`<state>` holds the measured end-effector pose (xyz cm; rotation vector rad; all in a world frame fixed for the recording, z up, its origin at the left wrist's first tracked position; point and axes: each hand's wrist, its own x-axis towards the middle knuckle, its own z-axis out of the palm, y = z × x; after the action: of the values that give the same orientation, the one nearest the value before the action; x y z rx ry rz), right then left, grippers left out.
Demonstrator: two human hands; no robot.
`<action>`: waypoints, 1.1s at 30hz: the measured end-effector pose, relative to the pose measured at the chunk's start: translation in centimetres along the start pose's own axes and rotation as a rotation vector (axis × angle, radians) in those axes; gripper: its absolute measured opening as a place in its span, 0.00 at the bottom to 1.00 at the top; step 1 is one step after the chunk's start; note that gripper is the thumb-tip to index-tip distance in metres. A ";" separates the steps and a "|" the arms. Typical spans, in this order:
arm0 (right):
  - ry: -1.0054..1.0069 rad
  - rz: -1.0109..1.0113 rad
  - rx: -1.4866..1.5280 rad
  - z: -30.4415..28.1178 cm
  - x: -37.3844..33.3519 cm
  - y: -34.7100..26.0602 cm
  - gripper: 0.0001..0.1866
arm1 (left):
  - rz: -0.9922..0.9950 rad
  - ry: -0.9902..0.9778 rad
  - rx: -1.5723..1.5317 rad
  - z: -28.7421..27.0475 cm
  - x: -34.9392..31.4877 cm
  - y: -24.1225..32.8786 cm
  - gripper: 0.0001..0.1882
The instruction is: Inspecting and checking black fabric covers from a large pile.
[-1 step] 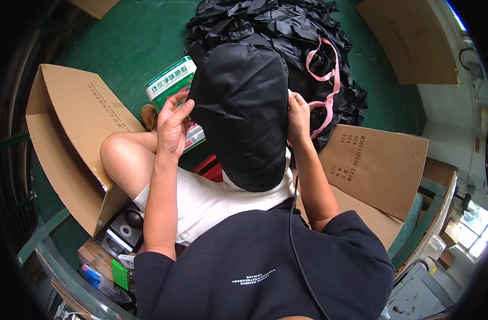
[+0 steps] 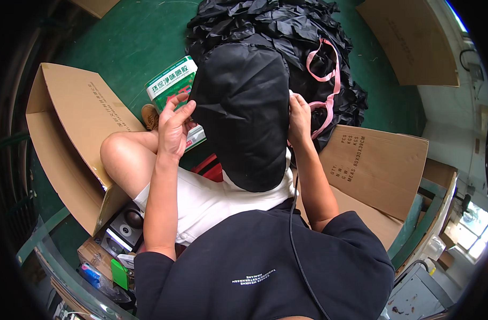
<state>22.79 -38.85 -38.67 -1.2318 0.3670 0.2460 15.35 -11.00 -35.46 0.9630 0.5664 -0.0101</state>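
A black oval fabric piece (image 2: 244,117), smooth with a few creases, stands over my lap and stretches up toward the black cloth beyond. My right hand (image 2: 299,118) pinches its right edge, where a bit of pink shows at the fingertips. Beside the left edge is my left hand (image 2: 175,125), thumb and forefinger apart; its thumb tip comes up to the fabric, and some of its other fingers are partly hidden. A pink strap (image 2: 329,106) loops over the dark cloth just past my right hand.
Heaped black fabric (image 2: 270,24) covers the green floor (image 2: 121,42) ahead. Behind my left hand stands a green-and-white container (image 2: 172,80). Open cardboard boxes flank me at left (image 2: 78,122) and right (image 2: 369,165). A black cable (image 2: 293,229) runs down my shirt.
The black fabric's left edge has shifted very slightly to the right. Both hands keep nearly the same place.
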 end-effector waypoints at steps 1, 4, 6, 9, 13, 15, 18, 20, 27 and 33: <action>-0.011 0.028 0.072 0.1 -0.2 -0.3 0.15 | 0.002 0.004 -0.002 0.2 -0.3 0.0 0.21; 0.002 0.137 0.198 1.6 -1.4 -2.2 0.14 | -0.013 -0.005 0.018 -0.1 -0.5 -0.4 0.21; 0.028 0.216 0.254 1.6 -1.5 -2.2 0.14 | -0.021 0.007 0.023 -0.6 -0.4 -1.2 0.21; -0.148 0.168 0.241 -0.6 -1.0 -0.8 0.13 | -0.057 0.014 0.063 -0.6 -0.7 -2.0 0.22; -0.178 0.174 0.211 -1.6 -0.2 1.3 0.12 | -0.123 0.056 0.198 -0.9 -1.2 -3.7 0.21; -0.166 0.173 0.203 -1.8 0.0 2.3 0.12 | -0.082 0.053 0.183 -0.9 -1.4 -4.0 0.21; -0.124 0.266 0.202 -1.4 -0.4 2.6 0.13 | -0.083 0.079 0.164 -0.8 -1.4 -4.2 0.20; -0.134 0.259 0.204 -1.2 -0.6 2.7 0.13 | -0.084 0.083 0.164 -0.7 -1.6 -4.1 0.21; -0.133 0.289 0.212 -3.4 1.1 4.6 0.14 | -0.078 0.176 0.074 -1.2 -2.2 -4.0 0.22; 0.045 0.317 -0.035 -6.2 5.8 5.5 0.14 | 0.654 0.210 0.595 1.9 -3.4 -2.6 0.28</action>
<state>25.19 -43.03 -47.52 -1.2125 0.6000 0.4987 12.63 -14.79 -35.07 1.7110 0.4199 0.5386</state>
